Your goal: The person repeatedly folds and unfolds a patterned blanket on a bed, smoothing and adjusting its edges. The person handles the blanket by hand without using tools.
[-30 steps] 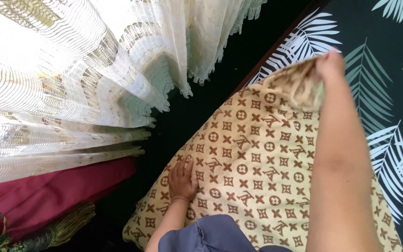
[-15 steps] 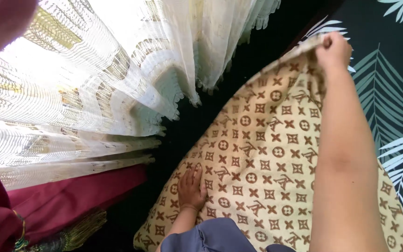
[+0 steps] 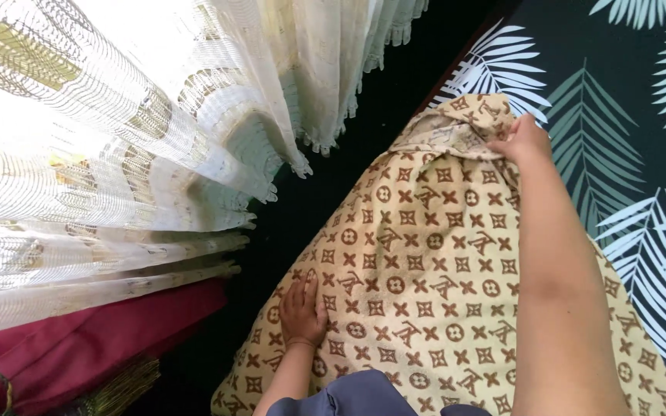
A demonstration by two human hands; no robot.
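Beige patterned cloth (image 3: 433,270) lies under us on a dark leaf-print sheet (image 3: 634,100). Our right hand (image 3: 524,140) pinches its bunched far corner; our left hand (image 3: 302,312) rests flat, fingers spread, near a lace curtain (image 3: 132,131).

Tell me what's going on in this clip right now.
A person leans over a cream blanket with a brown pattern spread on a dark leaf-print surface. The left hand lies flat on the blanket's near edge, while the right hand grips the bunched far corner, folded over on itself. Cream lace curtains and maroon fabric hang at the left.
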